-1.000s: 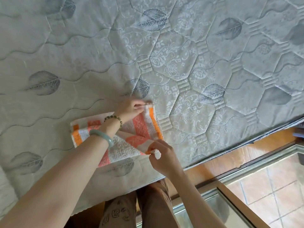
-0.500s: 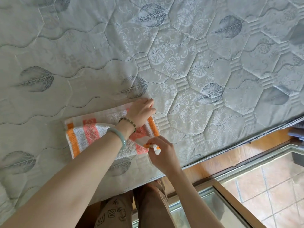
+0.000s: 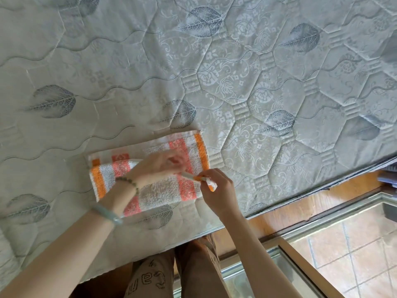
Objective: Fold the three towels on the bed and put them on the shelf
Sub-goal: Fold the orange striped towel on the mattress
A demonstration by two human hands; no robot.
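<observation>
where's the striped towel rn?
Head view, lower centre-left: the striped towel lies partly folded on the mattress near its front edge, the left hand blurred over its middle, the right hand pinching its near right corner.

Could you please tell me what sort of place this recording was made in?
Most likely a home bedroom: a bare grey quilted mattress with leaf prints, an orange-and-pink striped terry towel lying half folded on it, and a reddish wooden floor beside the bed.
</observation>
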